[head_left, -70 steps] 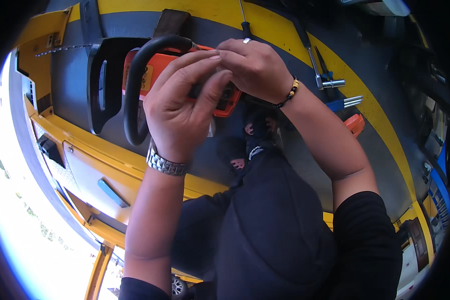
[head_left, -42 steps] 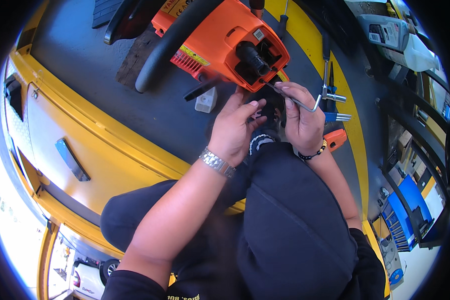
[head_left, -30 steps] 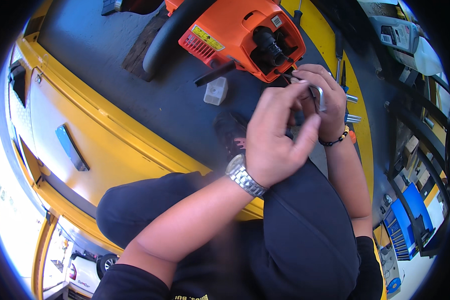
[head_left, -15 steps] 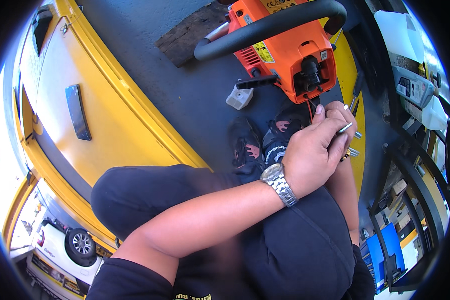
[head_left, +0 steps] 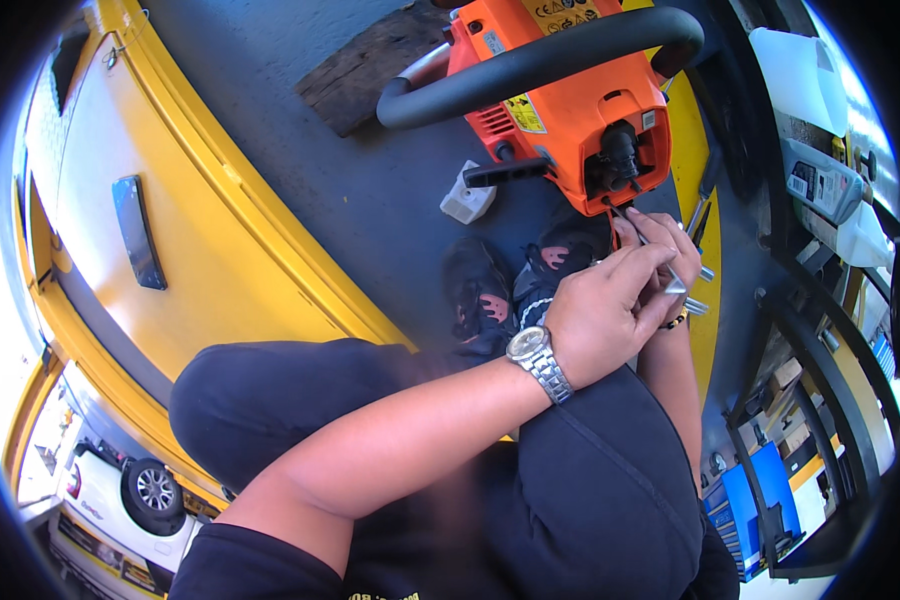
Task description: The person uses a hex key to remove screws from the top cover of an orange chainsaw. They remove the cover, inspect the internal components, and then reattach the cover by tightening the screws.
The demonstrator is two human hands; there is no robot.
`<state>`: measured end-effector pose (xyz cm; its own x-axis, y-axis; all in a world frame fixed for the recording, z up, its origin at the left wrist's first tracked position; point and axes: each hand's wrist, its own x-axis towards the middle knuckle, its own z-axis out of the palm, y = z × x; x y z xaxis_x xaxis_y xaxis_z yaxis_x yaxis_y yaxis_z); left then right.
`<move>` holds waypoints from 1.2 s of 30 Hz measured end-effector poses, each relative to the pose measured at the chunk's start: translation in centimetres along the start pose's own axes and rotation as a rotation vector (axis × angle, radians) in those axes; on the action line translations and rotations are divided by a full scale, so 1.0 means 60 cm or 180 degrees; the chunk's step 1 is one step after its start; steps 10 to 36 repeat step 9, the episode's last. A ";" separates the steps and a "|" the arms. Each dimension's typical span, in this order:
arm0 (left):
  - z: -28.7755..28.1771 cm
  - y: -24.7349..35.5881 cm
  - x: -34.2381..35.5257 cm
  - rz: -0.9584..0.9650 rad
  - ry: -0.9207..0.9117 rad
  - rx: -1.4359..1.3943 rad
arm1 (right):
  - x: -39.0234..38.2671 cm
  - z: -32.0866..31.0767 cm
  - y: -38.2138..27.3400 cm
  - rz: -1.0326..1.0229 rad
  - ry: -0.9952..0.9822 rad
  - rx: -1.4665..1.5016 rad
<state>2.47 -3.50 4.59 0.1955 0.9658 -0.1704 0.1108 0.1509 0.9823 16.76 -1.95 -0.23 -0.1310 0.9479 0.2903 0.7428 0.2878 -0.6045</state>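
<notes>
An orange chainsaw [head_left: 570, 115] with a black wrap-around handle [head_left: 540, 68] stands ahead of me, its open end towards me showing a black rubber boot [head_left: 620, 150]. My left hand [head_left: 605, 310], wearing a steel watch, is closed on a thin metal rod-like tool [head_left: 658, 245], whose exact kind I cannot make out. The tool slants up towards the saw's lower edge. Partly behind it, my right hand [head_left: 675, 238] has its fingers bent around the tool's upper part, close beneath the opening. A red wire or strip hangs there; the fingers hide where the tip meets the saw.
Below the saw lies a small pale plastic part [head_left: 468, 195]. A dark wooden block [head_left: 355, 85] is behind it on the grey floor. Shiny metal cylinders [head_left: 697, 306] sit beside my right wrist. Bottles [head_left: 820, 180] and black racking stand right; a phone [head_left: 138, 232] rests on a yellow panel left.
The tool is tilted differently, with more of its shaft showing between my hands. Both hands have shifted slightly down and left in the picture. The whole view has moved a little.
</notes>
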 end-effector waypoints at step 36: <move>0.006 -0.013 -0.009 -0.0144 -0.0181 -0.0312 | 0.005 0.017 -0.021 0.0310 -0.0008 -0.0482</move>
